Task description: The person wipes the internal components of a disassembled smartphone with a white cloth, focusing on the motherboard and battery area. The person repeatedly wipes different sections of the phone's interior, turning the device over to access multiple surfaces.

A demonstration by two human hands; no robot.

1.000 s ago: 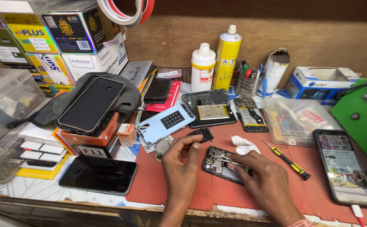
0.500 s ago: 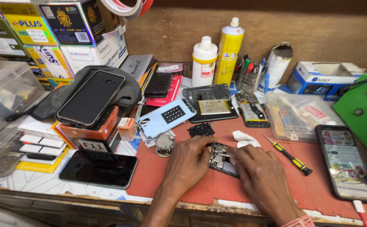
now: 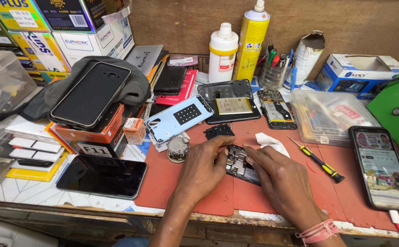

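At the far left of the frame a dark phone screen (image 3: 101, 176) lies flat on the bench, and above it a black phone (image 3: 89, 94) rests on an orange box (image 3: 99, 130). A light blue back cover (image 3: 179, 118) lies a bit right of that, with a small round metal part (image 3: 178, 148) just below it.

A second ago the left hand (image 3: 204, 164) was lifted over the red mat (image 3: 172, 183), pinching something small. Now it is down on the opened phone (image 3: 238, 163), so both hands are working on the phone itself.

The left hand's fingers are curled and press on the phone's left edge. I cannot tell if they hold a small bit. The right hand (image 3: 281, 180) lies flat and close beside it, fingertips touching the phone's top.

The opened phone sits low in the middle of the frame, between the two hands. It has no back, and you can see dark insides with little shiny metal parts.

To the right lie a white cloth scrap (image 3: 272, 142), a yellow and black screwdriver (image 3: 317, 160), and a lit phone (image 3: 381, 167) near the right edge.
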